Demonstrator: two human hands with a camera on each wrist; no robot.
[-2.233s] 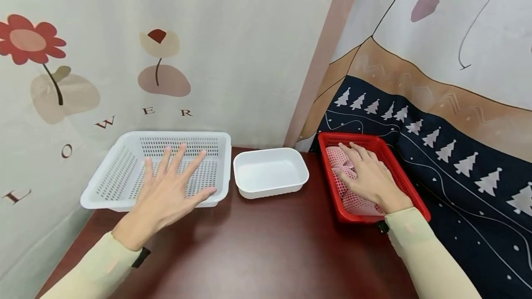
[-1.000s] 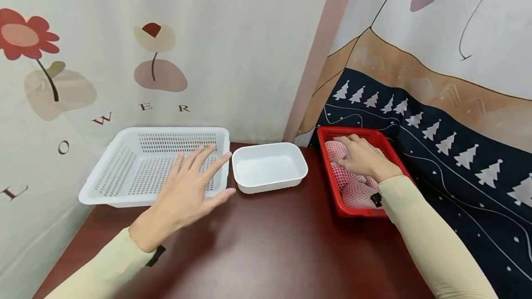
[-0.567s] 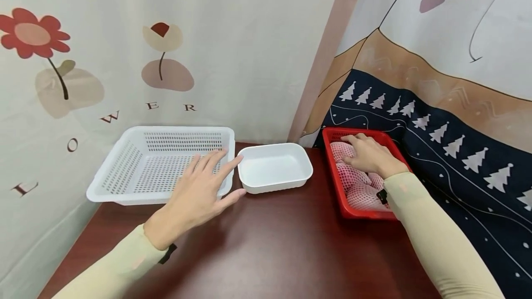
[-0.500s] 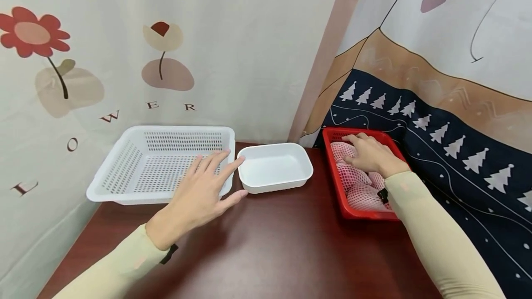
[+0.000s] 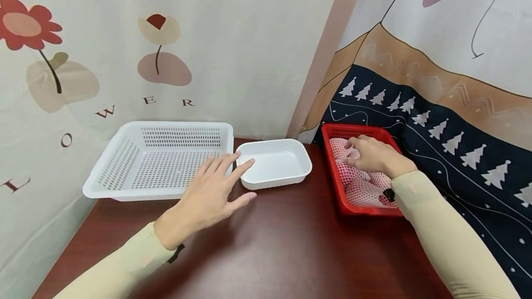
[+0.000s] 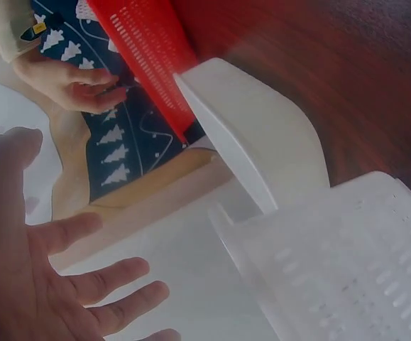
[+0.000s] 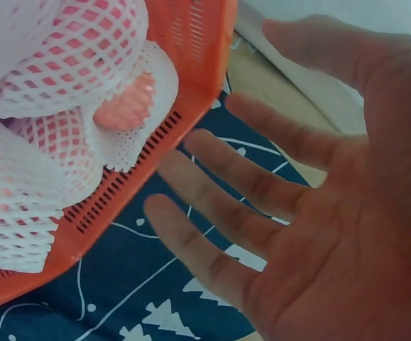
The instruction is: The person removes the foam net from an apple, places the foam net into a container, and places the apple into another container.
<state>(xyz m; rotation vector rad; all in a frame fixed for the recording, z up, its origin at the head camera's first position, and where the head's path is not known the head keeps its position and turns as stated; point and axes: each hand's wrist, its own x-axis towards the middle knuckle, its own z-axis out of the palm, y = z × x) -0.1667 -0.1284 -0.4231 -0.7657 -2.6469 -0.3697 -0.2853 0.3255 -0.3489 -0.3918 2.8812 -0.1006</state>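
My right hand (image 5: 376, 156) hovers over the red basket (image 5: 346, 204), its fingers slightly bent and holding nothing. Inside that basket lie several round reddish things in white foam net sleeves (image 5: 361, 193); the hand covers part of them in the head view. In the right wrist view, a gap shows between the spread fingers and a netted round thing (image 7: 67, 138). My left hand (image 5: 205, 197) is spread above the table, near the right end of the white perforated basket (image 5: 137, 193) and the small white tray (image 5: 274, 181). Neither white container has anything visible in it.
The dark red-brown table (image 5: 282, 243) carries all three containers. Behind them hangs a pale printed curtain (image 5: 249, 59). A navy cloth with white trees (image 5: 449, 170) borders the red basket on its right.
My left hand has moved right, from over the white basket to beside the small tray. The right hand went farther into the red basket's area, then drew slightly right, exposing more of the netted things.
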